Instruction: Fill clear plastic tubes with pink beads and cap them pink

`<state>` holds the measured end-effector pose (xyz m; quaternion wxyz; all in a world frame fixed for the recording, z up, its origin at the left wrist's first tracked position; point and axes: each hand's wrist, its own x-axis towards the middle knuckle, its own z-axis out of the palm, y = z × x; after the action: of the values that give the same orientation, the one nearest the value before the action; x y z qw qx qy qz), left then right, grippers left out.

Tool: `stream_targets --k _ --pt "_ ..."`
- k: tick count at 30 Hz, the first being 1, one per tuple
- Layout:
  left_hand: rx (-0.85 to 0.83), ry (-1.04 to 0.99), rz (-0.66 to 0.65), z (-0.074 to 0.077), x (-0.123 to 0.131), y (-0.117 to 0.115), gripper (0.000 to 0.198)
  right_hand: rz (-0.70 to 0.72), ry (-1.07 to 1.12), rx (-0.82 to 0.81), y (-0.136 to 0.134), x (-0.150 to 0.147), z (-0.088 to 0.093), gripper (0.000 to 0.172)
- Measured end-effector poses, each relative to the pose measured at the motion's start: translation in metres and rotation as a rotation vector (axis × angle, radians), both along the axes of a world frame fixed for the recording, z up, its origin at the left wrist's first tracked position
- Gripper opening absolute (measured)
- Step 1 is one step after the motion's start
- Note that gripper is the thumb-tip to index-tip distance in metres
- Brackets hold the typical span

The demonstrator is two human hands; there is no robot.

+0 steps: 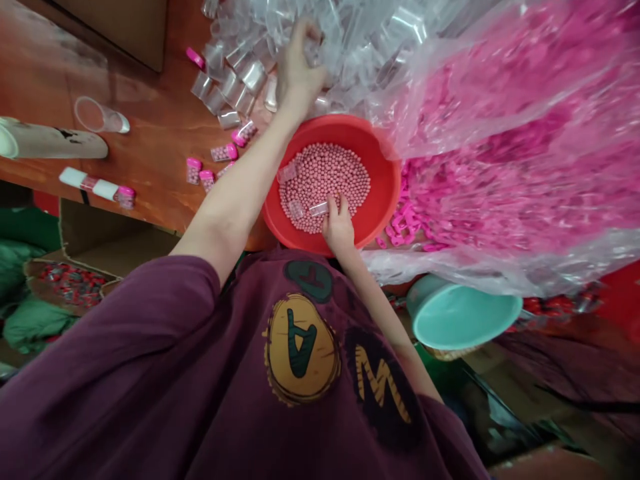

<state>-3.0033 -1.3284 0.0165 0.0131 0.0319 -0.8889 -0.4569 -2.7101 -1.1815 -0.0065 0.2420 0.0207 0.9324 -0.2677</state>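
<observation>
My left hand (300, 75) reaches into a heap of clear plastic bottles (250, 73), thumb and fingers apart. Nothing shows in its grasp, though its fingertips are partly lost among the plastic. Inside the red bowl (385, 180), my right hand (340, 227) pinches a small clear plastic bottle (319, 209) lying against the pink beads (330, 170). Two more clear bottles rest on the beads, one bottle (287, 173) near the left wall and another bottle (296, 210) lower down. Left of the bowl lie several bead-filled bottles with pink caps (223, 153).
A large plastic bag of pink plastic pieces (500, 180) spreads at the right. Below it sits a turquoise basin (465, 313). Leftward are a clear cup (103, 117), a white roll (55, 139) and a cardboard box (110, 27). An open carton (115, 240) stands below the table edge.
</observation>
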Motion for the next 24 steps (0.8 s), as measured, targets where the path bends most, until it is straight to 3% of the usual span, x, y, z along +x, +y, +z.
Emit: stream_targets --k 2,4,7,10,12,16,18,21,24 --pt "-0.059 0.127 -0.113 0.033 0.042 -0.013 0.037 0.042 0.039 0.008 -0.001 -0.009 -0.007 0.072" --pt "-0.066 0.094 -0.251 0.053 0.099 -0.024 0.051 0.122 0.021 0.042 0.0 -0.017 -0.011 0.069" --pt "-0.218 -0.298 -0.478 0.056 0.181 -0.037 0.058 0.161 -0.019 0.118 0.007 -0.023 -0.011 0.058" --pt "-0.413 -0.592 -0.584 0.045 0.231 -0.038 0.091 0.106 -0.003 0.149 0.017 -0.02 -0.001 0.054" --pt "-0.506 -0.549 -0.584 0.04 0.242 -0.029 0.098 0.087 0.031 0.144 0.02 -0.014 0.011 0.053" --pt "-0.58 -0.331 -0.722 0.036 0.245 0.0 0.046 0.102 0.029 0.139 0.012 -0.003 0.038 0.05" --pt "-0.587 -0.333 -0.859 0.033 0.244 0.006 0.038 0.117 -0.02 0.142 0.008 0.003 0.048 0.045" --pt "-0.635 -0.375 -0.963 0.03 0.236 -0.005 0.037 0.125 -0.094 0.181 0.009 0.01 0.058 0.038" --pt "-0.709 -0.345 -0.911 0.035 0.212 -0.021 0.042 0.095 -0.146 0.189 0.011 0.013 0.064 0.042"
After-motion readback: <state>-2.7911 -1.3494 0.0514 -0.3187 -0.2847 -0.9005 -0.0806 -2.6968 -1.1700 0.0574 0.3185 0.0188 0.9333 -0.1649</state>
